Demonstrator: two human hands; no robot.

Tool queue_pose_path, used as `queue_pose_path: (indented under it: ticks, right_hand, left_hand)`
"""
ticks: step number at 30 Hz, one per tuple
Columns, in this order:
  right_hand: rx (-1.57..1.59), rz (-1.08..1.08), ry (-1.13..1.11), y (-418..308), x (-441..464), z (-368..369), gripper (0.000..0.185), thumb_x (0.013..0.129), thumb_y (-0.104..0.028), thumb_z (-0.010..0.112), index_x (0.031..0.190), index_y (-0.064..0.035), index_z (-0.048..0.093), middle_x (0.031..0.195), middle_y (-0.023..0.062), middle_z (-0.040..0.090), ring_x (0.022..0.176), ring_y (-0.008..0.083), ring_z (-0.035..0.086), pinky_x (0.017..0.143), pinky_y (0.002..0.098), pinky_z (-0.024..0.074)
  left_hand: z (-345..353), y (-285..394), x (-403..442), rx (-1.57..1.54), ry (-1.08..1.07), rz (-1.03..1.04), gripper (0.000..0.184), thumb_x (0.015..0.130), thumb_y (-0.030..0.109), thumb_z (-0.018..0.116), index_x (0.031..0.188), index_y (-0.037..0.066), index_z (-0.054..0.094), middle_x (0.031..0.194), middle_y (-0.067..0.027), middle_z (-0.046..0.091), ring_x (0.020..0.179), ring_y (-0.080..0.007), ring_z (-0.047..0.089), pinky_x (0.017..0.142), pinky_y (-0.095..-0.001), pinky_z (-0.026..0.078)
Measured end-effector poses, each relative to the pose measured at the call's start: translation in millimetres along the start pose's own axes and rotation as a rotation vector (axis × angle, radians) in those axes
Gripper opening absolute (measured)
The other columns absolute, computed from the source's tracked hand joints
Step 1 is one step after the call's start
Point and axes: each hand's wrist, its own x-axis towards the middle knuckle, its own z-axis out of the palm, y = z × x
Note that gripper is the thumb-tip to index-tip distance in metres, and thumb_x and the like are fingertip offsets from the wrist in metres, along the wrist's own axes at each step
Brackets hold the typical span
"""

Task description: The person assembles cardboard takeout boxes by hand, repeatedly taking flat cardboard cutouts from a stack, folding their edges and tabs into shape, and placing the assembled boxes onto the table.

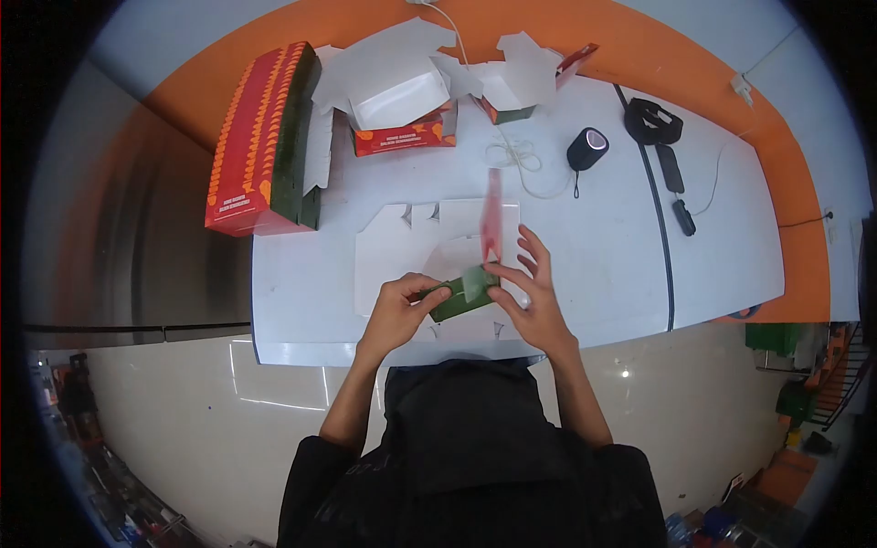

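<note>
Between my two hands is a green cardboard piece [452, 305] with a red flap [491, 215] standing up from its right end. My left hand [406, 309] pinches its left end between thumb and fingers. At the right end my right hand [533, 297] has thumb and index finger on the card, the other fingers spread. Beneath it, a flat white unfolded carton sheet [388, 242] with cut slots lies on the table, partly hidden by the card and my hands.
Stacked red and green cartons [260, 155] stand at the back left. Open boxes [399, 100] [512, 91] sit behind the sheet. Toward the right are a black speaker [587, 149], a loose cable [519, 157], a black strap [653, 121] and the white table [594, 256].
</note>
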Motion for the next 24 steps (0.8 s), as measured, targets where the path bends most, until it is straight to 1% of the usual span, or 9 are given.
queue_pose_path:
  ticks: [2,5,8,12,15,16,19,21,24]
  right_hand:
    - [-0.073,-0.004,0.022,4,6,10,0.036,0.090,-0.014,0.081,0.124,-0.0063,0.071,0.162,0.0248,0.031,0.149,0.0445,0.034,0.118,0.0505,0.0375]
    - [-0.176,-0.065,0.011,-2,15,11,0.036,0.089,-0.015,0.082,0.123,-0.0078,0.072,0.163,0.0259,0.030,0.150,0.0459,0.033,0.119,0.0526,0.0358]
    - [-0.036,0.032,0.234,15,11,26,0.032,0.089,-0.015,0.081,0.120,-0.0090,0.075,0.164,0.0250,0.029,0.151,0.0446,0.032,0.120,0.0533,0.0343]
    - [0.111,0.026,0.028,15,12,23,0.026,0.092,-0.012,0.078,0.118,-0.0098,0.077,0.165,0.0218,0.030,0.151,0.0399,0.033,0.120,0.0491,0.0347]
    - [0.041,0.020,-0.150,9,9,17,0.024,0.094,-0.010,0.075,0.117,-0.0109,0.078,0.167,0.0218,0.029,0.152,0.0398,0.031,0.122,0.0485,0.0319]
    - [0.113,0.039,-0.165,8,8,18,0.022,0.094,-0.009,0.073,0.115,-0.0117,0.079,0.167,0.0214,0.028,0.153,0.0396,0.028,0.123,0.0484,0.0286]
    - [0.129,0.024,-0.166,13,4,22,0.024,0.094,-0.010,0.073,0.118,-0.0133,0.079,0.168,0.0230,0.025,0.154,0.0413,0.026,0.124,0.0485,0.0279]
    - [0.051,0.027,-0.187,9,2,20,0.034,0.092,-0.010,0.077,0.125,-0.0151,0.075,0.169,0.0244,0.022,0.155,0.0428,0.024,0.123,0.0493,0.0299]
    - [-0.042,0.043,-0.150,-10,0,22,0.051,0.086,-0.008,0.081,0.134,-0.0179,0.068,0.168,0.0267,0.019,0.154,0.0451,0.025,0.120,0.0489,0.0355]
  left_hand:
    - [3,3,0,0.001,-0.021,-0.019,0.022,0.098,0.014,0.075,0.108,-0.005,0.076,0.098,-0.0101,0.073,0.091,-0.0144,0.068,0.084,-0.0303,0.054]
    - [2,9,0,0.084,-0.035,-0.023,0.022,0.098,0.014,0.076,0.109,-0.005,0.077,0.097,-0.0109,0.072,0.091,-0.0152,0.068,0.086,-0.0309,0.054]
    - [4,7,1,0.077,-0.036,-0.018,0.020,0.097,0.013,0.076,0.109,-0.003,0.078,0.095,-0.0110,0.073,0.089,-0.0153,0.067,0.085,-0.0319,0.055]
    - [4,17,2,0.183,-0.050,0.005,0.017,0.093,0.012,0.078,0.105,0.000,0.080,0.089,-0.0109,0.072,0.087,-0.0180,0.065,0.081,-0.0343,0.054]
    - [5,25,5,0.328,-0.077,0.138,0.015,0.090,0.011,0.080,0.100,0.001,0.080,0.084,-0.0112,0.071,0.088,-0.0233,0.063,0.079,-0.0364,0.051]
    - [6,24,5,0.347,-0.099,0.190,0.015,0.089,0.011,0.081,0.100,0.001,0.080,0.085,-0.0113,0.070,0.088,-0.0246,0.063,0.080,-0.0367,0.051]
    - [8,20,9,0.379,-0.119,0.293,0.015,0.087,0.011,0.082,0.098,0.002,0.079,0.085,-0.0112,0.070,0.090,-0.0271,0.062,0.082,-0.0380,0.050]
    - [9,24,9,0.362,-0.067,0.280,0.014,0.087,0.011,0.082,0.097,0.001,0.079,0.084,-0.0104,0.069,0.090,-0.0271,0.061,0.083,-0.0390,0.050]
    - [10,26,5,0.357,-0.008,0.204,0.021,0.087,0.010,0.081,0.106,0.002,0.077,0.099,-0.0111,0.071,0.102,-0.0281,0.063,0.093,-0.0400,0.050]
